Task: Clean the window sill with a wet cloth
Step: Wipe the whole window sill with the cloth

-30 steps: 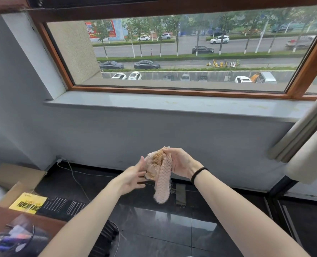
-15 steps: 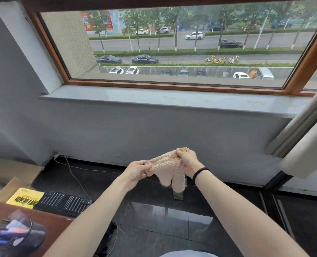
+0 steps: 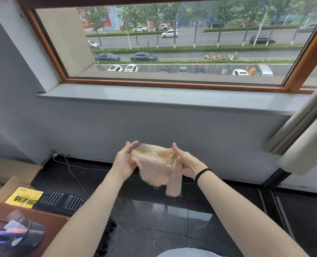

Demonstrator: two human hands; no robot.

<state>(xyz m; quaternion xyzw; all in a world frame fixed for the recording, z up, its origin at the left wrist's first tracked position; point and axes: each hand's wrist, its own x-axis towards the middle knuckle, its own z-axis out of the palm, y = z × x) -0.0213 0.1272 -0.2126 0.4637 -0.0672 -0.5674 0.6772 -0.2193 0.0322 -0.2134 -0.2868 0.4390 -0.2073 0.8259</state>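
- Holding cloth [image 3: 157, 166] spread in mid-air between both grips, well below window sill [image 3: 154, 98] and apart from it. Not yet wiping, by the look of it.
- Left grip [image 3: 124, 162] pinching the cloth's left edge, fingers mostly straight. Right grip [image 3: 188, 164] closed round the right edge, with one corner dangling loose underneath.
- Risk 1, dripping: if soaked, likely to shed water onto the glossy dark floor [image 3: 154, 219] directly beneath. Slip hazard. Cannot tell wetness from here.
- Risk 2, electrics: cable [image 3: 74, 175] running along the floor from the wall base, left of the drip zone. Worth keeping any wringing away from there.
- Risk 3, dropping: only a light pinch on the left, so prone to slipping free on a quick lift to the sill.
- Risk 4, poor contact: if used as a loose sheet, likely to bunch and skid over the yellowish marks [image 3: 252, 99] on the sill's right part rather than scrub them. Better folded into a pad first.
- Risk 5, obstruction: pale curtain [image 3: 306, 145] hanging over the sill's right end. Likely to get brushed or dampened when reaching there, or to hide an unwiped corner.
- Risk 6, spreading dirt: easy to push grime off the front edge and down the wall. Safer wiping inward, toward the frame.
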